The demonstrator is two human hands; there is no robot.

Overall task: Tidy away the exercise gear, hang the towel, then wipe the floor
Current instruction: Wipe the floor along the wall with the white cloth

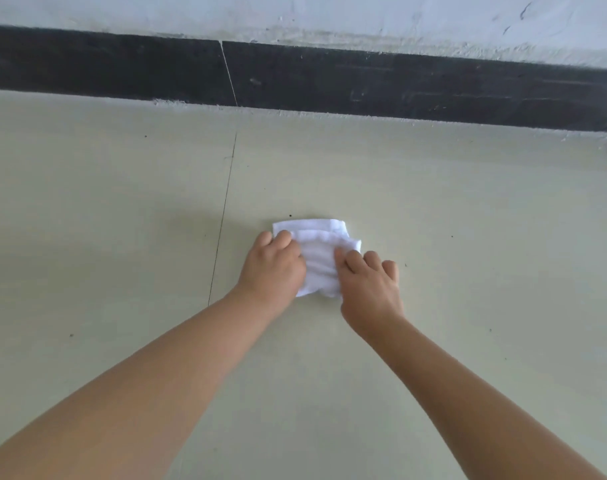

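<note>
A small folded white cloth [317, 258] lies on the pale green floor [122, 237] in the middle of the view. My left hand [272, 268] holds its left side, fingers curled over the cloth's edge. My right hand [369, 285] covers its right side, with the fingers curled down onto the fabric and the floor beside it. Both forearms stretch forward from the bottom corners. The lower part of the cloth is hidden between my two hands.
A black skirting board [364, 81] runs along the foot of a white wall [295, 15] just beyond the cloth. A thin tile joint [222, 216] runs toward me left of my left hand. Small dark specks dot the floor.
</note>
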